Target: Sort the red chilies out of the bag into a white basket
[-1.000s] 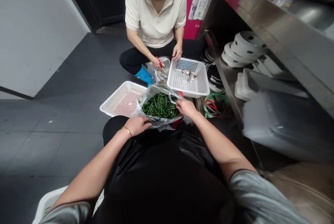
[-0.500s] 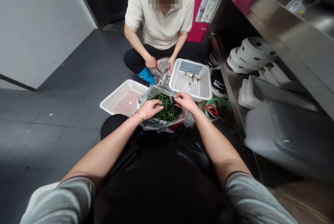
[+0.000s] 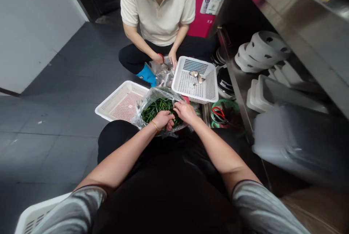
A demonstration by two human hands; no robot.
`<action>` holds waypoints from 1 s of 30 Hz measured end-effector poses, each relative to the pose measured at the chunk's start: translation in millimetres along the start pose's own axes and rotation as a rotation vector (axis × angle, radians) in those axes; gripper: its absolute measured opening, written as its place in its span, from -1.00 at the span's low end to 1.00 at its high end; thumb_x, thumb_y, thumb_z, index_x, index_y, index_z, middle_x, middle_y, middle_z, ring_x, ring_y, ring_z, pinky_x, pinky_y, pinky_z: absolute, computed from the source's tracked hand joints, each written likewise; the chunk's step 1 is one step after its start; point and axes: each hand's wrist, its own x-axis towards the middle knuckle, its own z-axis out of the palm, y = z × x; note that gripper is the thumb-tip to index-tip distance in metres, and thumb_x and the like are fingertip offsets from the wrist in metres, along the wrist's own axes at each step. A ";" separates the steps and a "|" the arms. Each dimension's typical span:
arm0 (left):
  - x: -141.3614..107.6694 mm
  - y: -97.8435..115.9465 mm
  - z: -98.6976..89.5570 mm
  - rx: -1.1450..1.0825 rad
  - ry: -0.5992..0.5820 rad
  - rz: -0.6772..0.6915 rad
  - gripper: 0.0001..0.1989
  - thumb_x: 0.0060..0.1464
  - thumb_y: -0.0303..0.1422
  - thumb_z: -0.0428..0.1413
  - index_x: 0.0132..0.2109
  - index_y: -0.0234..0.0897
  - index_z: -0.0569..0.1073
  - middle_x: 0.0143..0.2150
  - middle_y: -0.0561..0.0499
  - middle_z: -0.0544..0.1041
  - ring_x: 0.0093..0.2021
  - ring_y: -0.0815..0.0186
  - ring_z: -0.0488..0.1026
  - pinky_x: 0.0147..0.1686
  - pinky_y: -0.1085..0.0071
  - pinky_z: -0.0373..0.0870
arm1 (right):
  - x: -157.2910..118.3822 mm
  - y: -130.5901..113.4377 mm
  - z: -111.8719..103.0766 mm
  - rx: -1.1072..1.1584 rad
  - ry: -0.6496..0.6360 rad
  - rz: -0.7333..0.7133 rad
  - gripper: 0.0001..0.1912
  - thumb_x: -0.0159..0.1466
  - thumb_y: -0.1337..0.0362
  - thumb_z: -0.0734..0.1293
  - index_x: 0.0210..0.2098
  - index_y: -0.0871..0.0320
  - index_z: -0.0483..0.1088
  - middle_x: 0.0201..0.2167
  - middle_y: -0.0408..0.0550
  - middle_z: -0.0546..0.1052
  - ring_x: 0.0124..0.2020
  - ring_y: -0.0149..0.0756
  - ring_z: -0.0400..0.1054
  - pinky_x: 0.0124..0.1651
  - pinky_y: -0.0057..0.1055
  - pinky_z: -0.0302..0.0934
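Note:
A clear plastic bag (image 3: 138, 112) stands open in front of me, filled with slender, glossy green vegetables (image 3: 155, 108) that look like chili peppers. Over the near side of the bag, my left hand (image 3: 163, 120) has its fingers curled in, with a bit of green at the fingertips. My right hand (image 3: 185, 111) is close beside it at the bag's right side. Its thumb and fingers are pinched together, and whatever they hold is too small to make out. The two hands' fingertips nearly meet above the vegetables.
Opposite sits a person (image 3: 159, 19) with red-handled scissors over another plastic bag (image 3: 160, 70). White baskets stand left (image 3: 99, 111) and right (image 3: 195, 97), the right one holding pale pieces (image 3: 200, 78). Red-handled scissors (image 3: 219, 113) lie in a green basket (image 3: 234, 107). A metal shelf (image 3: 245, 117) borders the right.
My hands have drawn closer together over the bag; the left moved right and nearer me, its fingers curling in. The camera view has shifted slightly. The person opposite has moved their scissors hand a little.

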 end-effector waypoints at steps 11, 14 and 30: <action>29.2 12.4 -10.4 1.253 0.174 0.353 -0.71 0.17 -0.26 0.03 -0.08 -0.30 0.51 -0.06 -0.17 0.47 -0.16 0.13 0.51 -0.21 0.31 0.38 | 6.4 19.8 3.1 -0.082 -0.044 -0.053 -0.78 0.35 0.18 0.25 -0.16 0.12 0.49 -0.13 0.03 0.43 -0.16 -0.21 0.35 -0.20 -0.38 0.22; 33.0 13.4 -20.5 1.239 0.205 0.471 -0.73 0.20 -0.28 -0.01 -0.13 -0.31 0.53 -0.10 -0.17 0.46 -0.19 0.16 0.49 -0.22 0.32 0.37 | 8.1 20.0 -2.0 0.032 0.014 -0.101 -0.76 0.37 0.18 0.21 -0.22 0.15 0.46 -0.17 0.01 0.44 -0.21 -0.25 0.35 -0.19 -0.37 0.21; 40.3 14.8 -76.4 0.810 0.371 0.521 -0.71 -0.13 -0.25 0.29 -0.48 -0.29 0.34 -0.47 0.05 0.39 -0.38 0.31 0.35 -0.34 0.42 0.22 | 20.3 23.3 7.8 0.443 -0.030 0.084 -0.72 0.20 0.33 0.35 -0.07 0.13 0.45 -0.29 -0.04 0.53 -0.29 -0.27 0.42 -0.19 -0.34 0.28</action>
